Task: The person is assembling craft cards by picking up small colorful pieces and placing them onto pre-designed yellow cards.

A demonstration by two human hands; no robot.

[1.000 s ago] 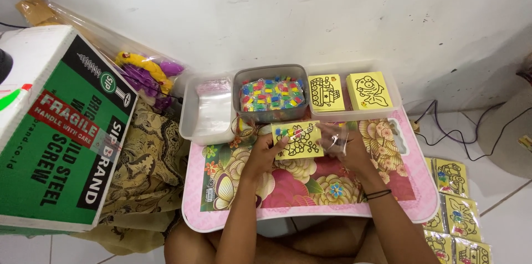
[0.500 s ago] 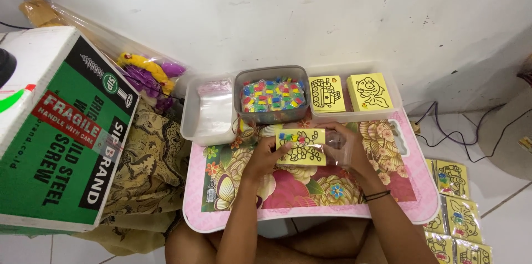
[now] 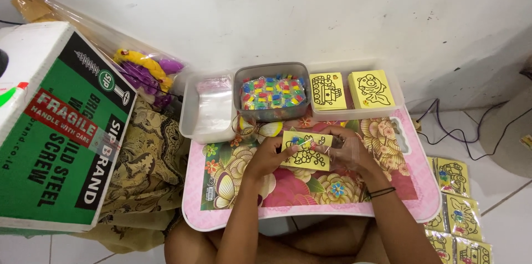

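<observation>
A yellow picture card, judged thin, light and bendable, is pinched at its 9 and 3 o'clock edges by the left hand and right hand; edge grips suit it.

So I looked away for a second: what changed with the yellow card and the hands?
The yellow card stayed in both hands but was turned slightly, from a slanted hold to lying level and low over the pink table. The left hand keeps its grip on the left edge; the right hand closed over the right end. The grey tub and the card stacks did not move.
</observation>
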